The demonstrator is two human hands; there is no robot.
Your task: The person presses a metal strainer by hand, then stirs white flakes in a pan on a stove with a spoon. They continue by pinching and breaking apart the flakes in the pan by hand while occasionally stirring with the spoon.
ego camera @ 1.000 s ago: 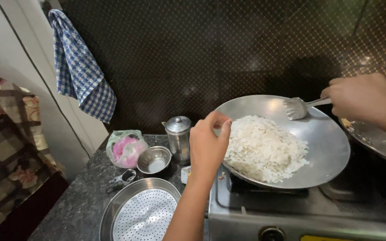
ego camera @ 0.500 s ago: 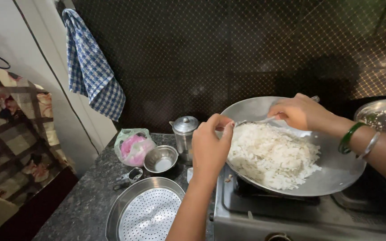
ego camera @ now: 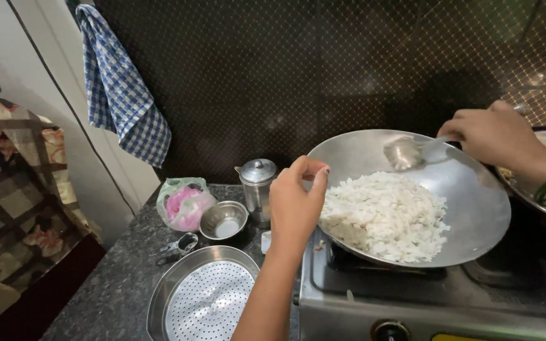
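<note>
Home kitchen: gas stove [ego camera: 437,297], wok [ego camera: 469,189].

Counted: one wok [ego camera: 475,208] at 3 o'clock; one spatula [ego camera: 412,151]; one small steel bowl [ego camera: 222,221]; one lidded steel canister [ego camera: 257,189]; one perforated plate [ego camera: 206,303] at 7 o'clock; one checked cloth [ego camera: 118,95]; two hands.

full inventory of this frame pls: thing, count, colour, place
wok: 1, steel, on stove
white flakes: 1 heap, in wok
spoon: 1, steel, over wok
stove: 1, steel, right
lidded jar: 1, steel, beside wok
small bowl: 1, steel, counter
perforated plate: 1, steel, counter front
plastic bag: 1, pink-green, counter
checked towel: 1, blue-white, hanging on wall
left hand: pinches wok rim
right hand: holds spoon
</note>
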